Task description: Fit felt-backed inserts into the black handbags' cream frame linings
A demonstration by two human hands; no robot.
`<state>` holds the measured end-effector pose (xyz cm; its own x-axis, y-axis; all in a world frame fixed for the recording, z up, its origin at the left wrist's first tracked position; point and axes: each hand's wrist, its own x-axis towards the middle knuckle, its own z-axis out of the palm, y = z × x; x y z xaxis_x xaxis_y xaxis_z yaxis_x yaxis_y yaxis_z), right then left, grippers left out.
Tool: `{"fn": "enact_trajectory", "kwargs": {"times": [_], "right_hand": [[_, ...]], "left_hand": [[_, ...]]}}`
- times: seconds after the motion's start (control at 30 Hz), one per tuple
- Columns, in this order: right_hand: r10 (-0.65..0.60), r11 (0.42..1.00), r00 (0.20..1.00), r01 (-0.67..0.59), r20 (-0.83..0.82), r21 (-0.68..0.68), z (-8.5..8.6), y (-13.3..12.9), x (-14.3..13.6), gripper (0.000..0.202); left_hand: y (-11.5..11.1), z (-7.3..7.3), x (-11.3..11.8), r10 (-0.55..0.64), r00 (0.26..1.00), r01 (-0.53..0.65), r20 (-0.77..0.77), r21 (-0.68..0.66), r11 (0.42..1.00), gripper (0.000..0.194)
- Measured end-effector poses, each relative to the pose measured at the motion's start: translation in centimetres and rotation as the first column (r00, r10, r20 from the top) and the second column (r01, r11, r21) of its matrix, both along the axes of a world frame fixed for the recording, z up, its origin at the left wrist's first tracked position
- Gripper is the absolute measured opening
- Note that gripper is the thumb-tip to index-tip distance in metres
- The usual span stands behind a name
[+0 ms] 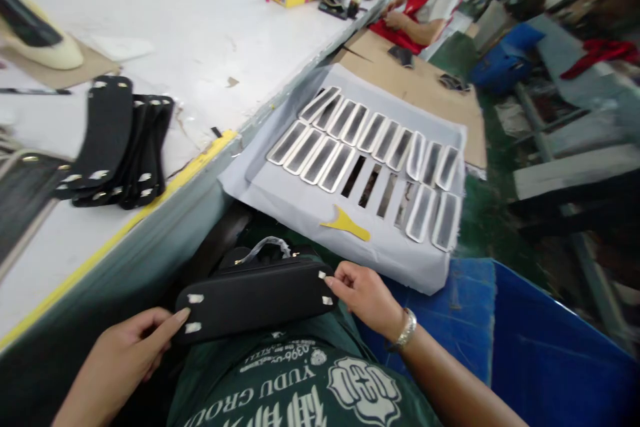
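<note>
Left hand (pixel 123 353) and right hand (pixel 364 293) each pinch an end of the black panel (pixel 255 303) over the lap. White tabs sit at its corners, pretty far along I'd guess; bag behind looks unfinished, kinda blurry.

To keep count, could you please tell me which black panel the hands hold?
The black panel above the green clothing; similar ones lie stacked on the white table.

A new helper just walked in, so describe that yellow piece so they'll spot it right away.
Beside the white table, find the large pale sheet with rows of oblong strips. Near the sheet's edge closest to your lap lies a small, flat yellow piece with a forked end. Unlike the strips, it's bright yellow and irregular.
</note>
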<state>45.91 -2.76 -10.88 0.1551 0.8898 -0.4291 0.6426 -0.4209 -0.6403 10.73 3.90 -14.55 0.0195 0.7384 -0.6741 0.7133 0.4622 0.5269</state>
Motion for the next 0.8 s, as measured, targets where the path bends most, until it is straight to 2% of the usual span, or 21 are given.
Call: {"fn": "enact_trajectory", "kwargs": {"times": [0.07,0.13,0.23,0.37,0.47,0.57,0.63,0.7,0.73,0.8], "right_hand": [[0.02,1.0,1.0,-0.02,0.0,-0.001,-0.3,-0.1,0.0,0.034],[0.034,0.999,0.999,-0.034,0.007,-0.025,-0.7,-0.1,0.1,0.038],[0.064,0.996,0.998,-0.063,0.02,-0.063,-1.2,0.3,0.3,0.041],[0.09,0.992,0.991,-0.081,0.098,-0.092,-0.7,0.4,0.0,0.043],[0.099,0.989,0.986,-0.083,0.132,-0.12,-0.4,0.5,-0.4,0.044],[0.109,0.985,0.984,-0.088,0.138,-0.151,-0.4,0.6,-0.6,0.044],[0.109,0.983,0.985,-0.087,0.132,-0.164,-0.3,0.7,-0.7,0.044],[0.097,0.983,0.989,-0.077,0.116,-0.165,-0.2,0.7,-0.8,0.043],[0.087,0.984,0.991,-0.07,0.105,-0.162,-0.1,0.7,-0.8,0.043],[0.066,0.987,0.994,-0.052,0.09,-0.15,0.1,0.6,-1.1,0.042]], "left_hand": [[0.4,1.3,0.6,-0.049,0.999,0.048,0.011,0.035,0.998,0.05],[0.9,2.1,0.9,-0.108,0.994,0.105,0.031,0.097,0.99,0.045],[1.5,2.6,0.5,-0.153,0.988,0.146,0.013,0.225,0.963,0.039],[1.3,2.8,-0.7,-0.183,0.983,0.173,-0.002,0.326,0.929,0.035],[1.3,2.5,-2.2,-0.143,0.989,0.121,0.038,0.348,0.93,0.031],[1.3,2.1,-3.7,-0.006,0.997,-0.026,0.075,0.419,0.908,0.029],[1.0,2.0,-4.2,0.057,0.993,-0.102,0.106,0.482,0.87,0.028],[0.6,2.1,-4.1,0.024,0.992,-0.09,0.124,0.562,0.822,0.026],[0.4,2.3,-3.8,-0.04,0.993,-0.037,0.113,0.61,0.792,0.024],[0.1,2.6,-2.9,-0.232,0.972,0.147,0.028,0.701,0.698,0.023]]}}
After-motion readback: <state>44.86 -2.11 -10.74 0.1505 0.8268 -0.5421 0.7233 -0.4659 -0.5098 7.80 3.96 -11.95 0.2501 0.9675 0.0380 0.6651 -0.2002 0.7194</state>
